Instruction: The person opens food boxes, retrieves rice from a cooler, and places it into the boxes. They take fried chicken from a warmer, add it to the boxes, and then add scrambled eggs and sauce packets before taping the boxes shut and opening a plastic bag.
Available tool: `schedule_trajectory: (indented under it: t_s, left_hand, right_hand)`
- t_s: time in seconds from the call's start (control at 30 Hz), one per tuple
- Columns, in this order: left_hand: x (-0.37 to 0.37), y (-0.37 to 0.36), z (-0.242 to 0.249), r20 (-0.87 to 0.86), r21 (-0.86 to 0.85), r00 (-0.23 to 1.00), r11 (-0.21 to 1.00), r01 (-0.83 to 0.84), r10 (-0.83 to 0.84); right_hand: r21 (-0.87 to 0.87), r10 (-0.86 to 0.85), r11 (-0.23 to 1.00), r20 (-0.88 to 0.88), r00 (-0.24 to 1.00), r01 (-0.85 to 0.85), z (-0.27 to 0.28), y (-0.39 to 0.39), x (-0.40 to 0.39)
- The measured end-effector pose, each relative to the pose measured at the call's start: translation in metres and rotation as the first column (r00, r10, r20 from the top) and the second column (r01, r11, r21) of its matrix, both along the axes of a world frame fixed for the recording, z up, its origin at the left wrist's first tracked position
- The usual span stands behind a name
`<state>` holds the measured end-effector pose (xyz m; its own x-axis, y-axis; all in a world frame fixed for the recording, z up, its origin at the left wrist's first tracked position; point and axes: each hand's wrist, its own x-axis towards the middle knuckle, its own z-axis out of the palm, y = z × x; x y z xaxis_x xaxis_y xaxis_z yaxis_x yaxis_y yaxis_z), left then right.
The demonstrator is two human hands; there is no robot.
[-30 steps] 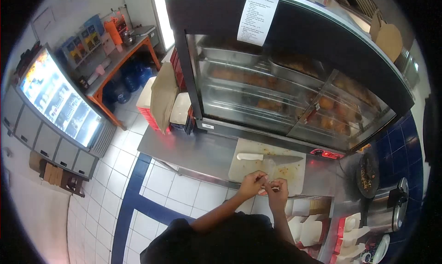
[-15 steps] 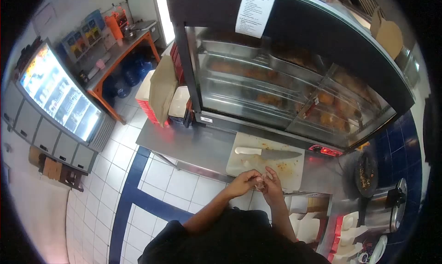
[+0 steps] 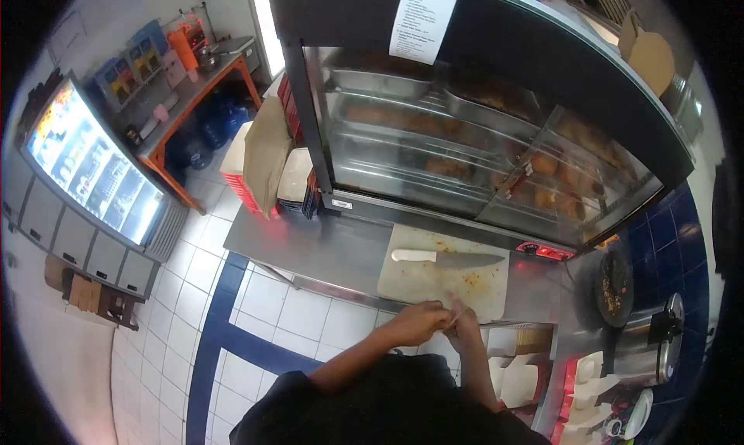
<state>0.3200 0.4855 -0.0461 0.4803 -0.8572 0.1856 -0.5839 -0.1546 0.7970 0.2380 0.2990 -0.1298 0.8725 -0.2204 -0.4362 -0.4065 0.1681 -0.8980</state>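
Note:
My left hand (image 3: 422, 323) is closed, its fingertips pinching at my right hand in front of my body, just off the cutting board's near edge. What it pinches looks thin, pale and see-through, but is too small to name. My right hand (image 3: 463, 325) meets it, with blurred fingers pointing up toward the board. Beyond both hands, the white cutting board (image 3: 403, 278) lies on the steel counter, marked with brown and orange crumbs. On it rests a kitchen knife (image 3: 469, 260), white handle to the left, touched by neither hand.
A glass food warmer (image 3: 403, 166) with fried pieces inside stands behind the board. Stacked boxes (image 3: 293, 174) are at its left. To the right sit a dark stone mortar (image 3: 614, 290) and a steel pot (image 3: 643, 348). Open food boxes (image 3: 518, 383) lie below the counter, right of my body.
My hands have come closer together and lower, toward my body. My left hand has turned over the right one, hiding most of the pale see-through thing. The knife stays put.

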Motion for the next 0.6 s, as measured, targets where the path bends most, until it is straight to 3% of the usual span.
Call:
schedule_trajectory:
  t_s: [0.03, 0.07, 0.13, 0.17, 0.23, 0.37, 0.43, 0.47, 0.53, 0.6]
  left_hand:
    - [-0.004, -0.002, -0.003, -0.050, 0.006, 0.999, 1.000, 0.017, -0.016]
    - [-0.009, -0.004, -0.006, -0.099, 0.012, 0.994, 0.999, 0.037, -0.035]
    - [-0.017, -0.009, -0.021, -0.096, -0.029, 0.995, 1.000, -0.010, 0.008]
    - [-0.017, -0.011, -0.025, -0.096, -0.069, 0.994, 0.996, -0.059, 0.052]
    - [-0.015, -0.008, -0.007, -0.124, -0.046, 0.992, 0.998, -0.037, 0.031]
    - [-0.015, -0.007, -0.018, -0.139, -0.083, 0.988, 0.995, 0.057, -0.068]
    - [-0.014, -0.005, -0.016, -0.104, -0.069, 0.994, 0.997, 0.029, -0.036]
    - [-0.013, -0.005, -0.015, -0.072, -0.057, 0.997, 0.998, 0.002, -0.006]
    - [-0.010, -0.010, -0.016, -0.126, 0.019, 0.991, 0.999, 0.046, -0.043]
    - [-0.009, -0.015, -0.018, -0.185, 0.092, 0.980, 0.991, 0.093, -0.074]
  right_hand:
    - [0.394, -0.208, 0.904, 0.072, 0.975, 0.164, 0.000, 0.000, 0.000]
    - [0.392, -0.206, 0.906, 0.073, 0.976, 0.162, -0.002, 0.003, 0.002]
    - [0.602, -0.445, 0.745, 0.129, 0.886, 0.286, 0.020, 0.029, 0.012]
    - [0.602, -0.442, 0.747, 0.134, 0.887, 0.282, 0.040, 0.038, 0.015]
    - [0.814, -0.360, 0.555, 0.047, 0.932, 0.173, 0.077, 0.052, 0.013]
    - [0.721, -0.348, 0.649, -0.001, 0.937, 0.242, 0.032, 0.040, 0.019]
    - [0.511, -0.452, 0.779, 0.054, 0.891, 0.364, -0.027, 0.025, 0.025]
    - [0.510, -0.453, 0.779, 0.057, 0.890, 0.364, -0.024, 0.027, 0.027]
    - [0.471, -0.565, 0.702, -0.088, 0.821, 0.534, 0.002, 0.039, 0.032]
    - [0.494, -0.542, 0.734, 0.014, 0.840, 0.466, 0.027, 0.040, 0.027]
